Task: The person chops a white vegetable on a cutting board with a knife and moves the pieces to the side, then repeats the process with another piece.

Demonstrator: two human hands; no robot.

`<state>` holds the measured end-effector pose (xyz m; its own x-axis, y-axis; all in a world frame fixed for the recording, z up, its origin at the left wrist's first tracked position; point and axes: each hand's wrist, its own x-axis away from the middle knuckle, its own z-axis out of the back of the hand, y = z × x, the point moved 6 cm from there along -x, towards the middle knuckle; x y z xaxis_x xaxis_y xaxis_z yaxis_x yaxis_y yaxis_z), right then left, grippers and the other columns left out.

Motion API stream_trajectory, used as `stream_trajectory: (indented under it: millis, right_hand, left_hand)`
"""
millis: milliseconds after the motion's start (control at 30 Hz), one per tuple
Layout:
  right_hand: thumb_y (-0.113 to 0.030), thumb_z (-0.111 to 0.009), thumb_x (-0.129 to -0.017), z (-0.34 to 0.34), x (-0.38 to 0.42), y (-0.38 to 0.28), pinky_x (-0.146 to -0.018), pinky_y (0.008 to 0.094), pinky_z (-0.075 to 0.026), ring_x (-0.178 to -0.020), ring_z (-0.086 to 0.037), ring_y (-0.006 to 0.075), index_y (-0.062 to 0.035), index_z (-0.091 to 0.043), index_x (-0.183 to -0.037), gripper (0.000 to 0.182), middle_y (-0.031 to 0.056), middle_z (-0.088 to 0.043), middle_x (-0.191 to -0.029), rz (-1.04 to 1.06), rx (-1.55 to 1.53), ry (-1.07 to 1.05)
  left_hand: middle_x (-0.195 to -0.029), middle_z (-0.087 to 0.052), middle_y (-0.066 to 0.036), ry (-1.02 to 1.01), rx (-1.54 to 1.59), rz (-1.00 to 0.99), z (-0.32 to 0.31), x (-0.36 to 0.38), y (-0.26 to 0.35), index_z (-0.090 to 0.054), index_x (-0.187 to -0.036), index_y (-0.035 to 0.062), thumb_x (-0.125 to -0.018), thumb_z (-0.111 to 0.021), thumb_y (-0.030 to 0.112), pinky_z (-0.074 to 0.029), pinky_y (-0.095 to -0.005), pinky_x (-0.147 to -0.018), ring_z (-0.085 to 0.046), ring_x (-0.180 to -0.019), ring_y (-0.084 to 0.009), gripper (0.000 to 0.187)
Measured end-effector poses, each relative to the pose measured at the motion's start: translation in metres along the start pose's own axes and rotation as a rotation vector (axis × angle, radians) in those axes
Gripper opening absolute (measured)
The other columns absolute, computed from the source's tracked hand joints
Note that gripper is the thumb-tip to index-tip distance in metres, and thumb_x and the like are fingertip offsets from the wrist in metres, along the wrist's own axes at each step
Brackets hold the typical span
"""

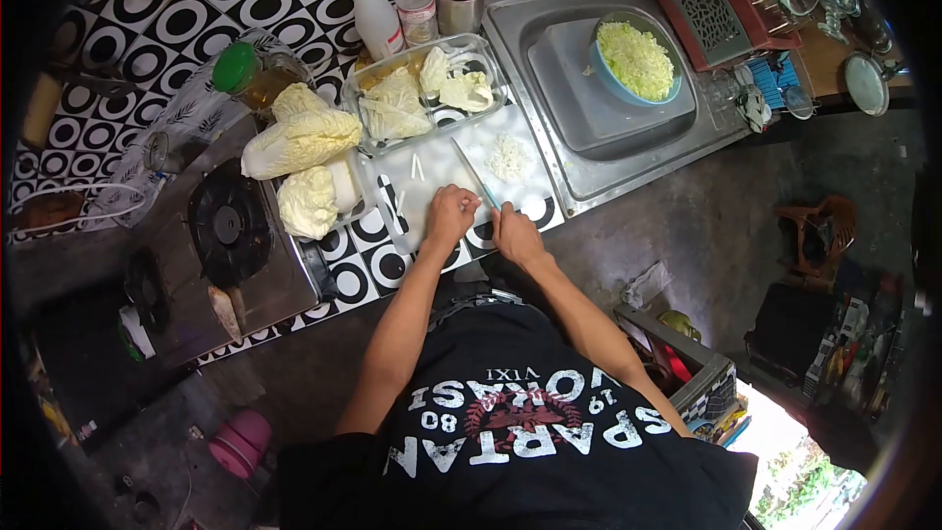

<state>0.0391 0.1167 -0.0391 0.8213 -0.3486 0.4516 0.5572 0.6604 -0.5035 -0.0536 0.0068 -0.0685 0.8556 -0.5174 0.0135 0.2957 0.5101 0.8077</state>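
Observation:
My right hand (517, 234) is wrapped round the blue handle of a kitchen knife (471, 167), its blade pointing away across the white cutting board (437, 177). Just left of the blade, my left hand (452, 214) rests on the board with fingers curled together; what they pinch is too small to make out. To the right of the blade lies a small heap of finely chopped white pieces (508, 158). Thin white strips (417, 168) lie on the left part of the board. Behind it, a clear plastic tray (471, 122) holds pale cabbage leaves (396, 105).
Napa cabbages (302, 142) sit left of the board, beside a gas stove (229, 223). At right, a blue bowl (643, 96) of shredded cabbage stands in the steel sink (549, 64). Bottles (417, 8) and a utensil holder (460, 14) stand at the back.

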Motion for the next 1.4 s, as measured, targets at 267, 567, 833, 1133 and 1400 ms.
stream_trajectory:
  millis: [267, 567, 833, 1133, 1400]
  right_hand:
    - [-0.03, -0.039, -0.096, -0.006, 0.038, 0.027, -0.07, 0.0581, -0.045, -0.076, -0.059, 0.0512, 0.0035, -0.047, -0.096, 0.034, 0.0325, -0.06, -0.076, -0.042, 0.015, -0.074]
    - [-0.029, -0.039, -0.096, -0.009, -0.004, 0.001, -0.067, 0.0576, -0.046, -0.071, -0.058, 0.0515, 0.0039, -0.048, -0.095, 0.034, 0.0317, -0.059, -0.071, 0.022, -0.005, 0.044]
    - [-0.031, -0.038, -0.096, 0.001, 0.026, 0.007, -0.072, 0.0568, -0.046, -0.079, -0.059, 0.0505, 0.0041, -0.049, -0.095, 0.037, 0.0328, -0.06, -0.078, -0.029, 0.002, -0.071]
    - [-0.03, -0.039, -0.096, -0.01, 0.003, -0.005, -0.072, 0.0565, -0.047, -0.079, -0.06, 0.0497, 0.0034, -0.049, -0.095, 0.035, 0.0318, -0.061, -0.078, -0.018, -0.004, 0.009]
    - [-0.03, -0.04, -0.096, -0.001, 0.015, -0.005, -0.07, 0.0557, -0.047, -0.076, -0.06, 0.0503, 0.0048, -0.05, -0.093, 0.036, 0.0323, -0.06, -0.076, -0.005, 0.007, -0.027]
  left_hand:
    - [-0.074, -0.061, -0.009, -0.003, 0.009, 0.029, -0.001, 0.0, 0.0, -0.067, -0.072, 0.0067, -0.07, -0.073, 0.011, -0.046, -0.0388, -0.07, -0.057, -0.077, -0.0286, 0.008]
    - [-0.074, -0.061, -0.009, -0.004, -0.001, -0.009, -0.003, 0.001, 0.0, -0.067, -0.073, 0.007, -0.069, -0.072, 0.01, -0.046, -0.0389, -0.072, -0.057, -0.078, -0.0284, 0.007]
    - [-0.074, -0.06, -0.009, 0.018, 0.005, 0.034, -0.001, 0.002, -0.001, -0.066, -0.073, 0.0073, -0.069, -0.071, 0.009, -0.046, -0.0386, -0.071, -0.056, -0.078, -0.0284, 0.007]
    - [-0.075, -0.061, -0.009, 0.047, 0.015, -0.053, 0.001, 0.005, 0.0, -0.071, -0.077, 0.0083, -0.069, -0.07, 0.011, -0.047, -0.0372, -0.072, -0.056, -0.079, -0.0282, 0.009]
    - [-0.075, -0.062, -0.009, 0.074, 0.022, -0.027, 0.003, 0.007, -0.002, -0.071, -0.076, 0.0076, -0.067, -0.068, 0.007, -0.048, -0.0365, -0.072, -0.057, -0.078, -0.0279, 0.01]
